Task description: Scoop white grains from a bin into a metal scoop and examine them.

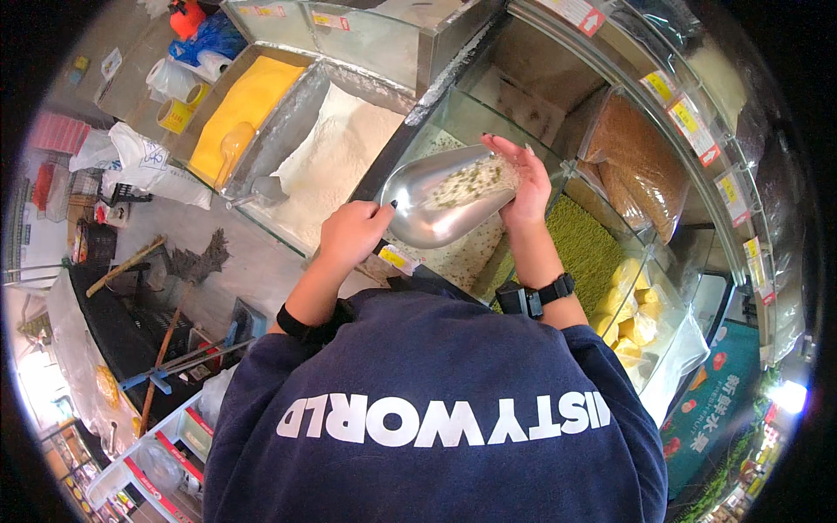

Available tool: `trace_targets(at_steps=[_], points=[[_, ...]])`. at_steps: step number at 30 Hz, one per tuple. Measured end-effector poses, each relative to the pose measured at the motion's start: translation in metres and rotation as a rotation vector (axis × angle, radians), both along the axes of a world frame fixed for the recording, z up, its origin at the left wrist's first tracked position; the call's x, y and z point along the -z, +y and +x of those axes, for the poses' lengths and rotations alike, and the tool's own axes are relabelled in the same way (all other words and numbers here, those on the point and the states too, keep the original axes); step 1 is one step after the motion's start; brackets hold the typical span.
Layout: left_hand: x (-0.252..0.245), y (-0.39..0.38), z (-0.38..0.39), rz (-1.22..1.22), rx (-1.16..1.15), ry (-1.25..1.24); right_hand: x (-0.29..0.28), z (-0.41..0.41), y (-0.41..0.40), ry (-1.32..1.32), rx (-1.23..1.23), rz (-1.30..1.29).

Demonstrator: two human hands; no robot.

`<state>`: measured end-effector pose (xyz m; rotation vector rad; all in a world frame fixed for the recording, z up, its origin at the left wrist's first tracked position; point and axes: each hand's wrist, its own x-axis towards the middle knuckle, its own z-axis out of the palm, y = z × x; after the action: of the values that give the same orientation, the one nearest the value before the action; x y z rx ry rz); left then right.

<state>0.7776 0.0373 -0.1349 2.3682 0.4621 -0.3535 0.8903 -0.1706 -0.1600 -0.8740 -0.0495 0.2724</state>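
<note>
A large metal scoop (431, 225) holds pale grains mixed with green beans (467, 185), heaped towards its right end. My left hand (356, 229) is at the scoop's left end with its thumb on the rim; whether it grips a handle there is hidden. At the scoop's other end my right hand (526, 183) cups the mouth, its palm against the grains and its fingers raised. Under the scoop lies a glass-walled bin of the pale grain and bean mix (458, 261).
Left of the mix are bins of white flour (346, 144) and yellow meal (245, 111), each with a scoop. On the right are green beans (582, 248), a bag of brown grain (634, 163) and yellow bagged goods (631, 314). A curved shelf edge (654, 104) with price tags overhangs the right side.
</note>
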Motion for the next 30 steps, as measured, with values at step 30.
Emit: trace_targets(at_steps=[30], points=[[0.024, 0.028, -0.026, 0.195, -0.033, 0.002, 0.100, 0.012, -0.061, -0.568, -0.810, -1.931]])
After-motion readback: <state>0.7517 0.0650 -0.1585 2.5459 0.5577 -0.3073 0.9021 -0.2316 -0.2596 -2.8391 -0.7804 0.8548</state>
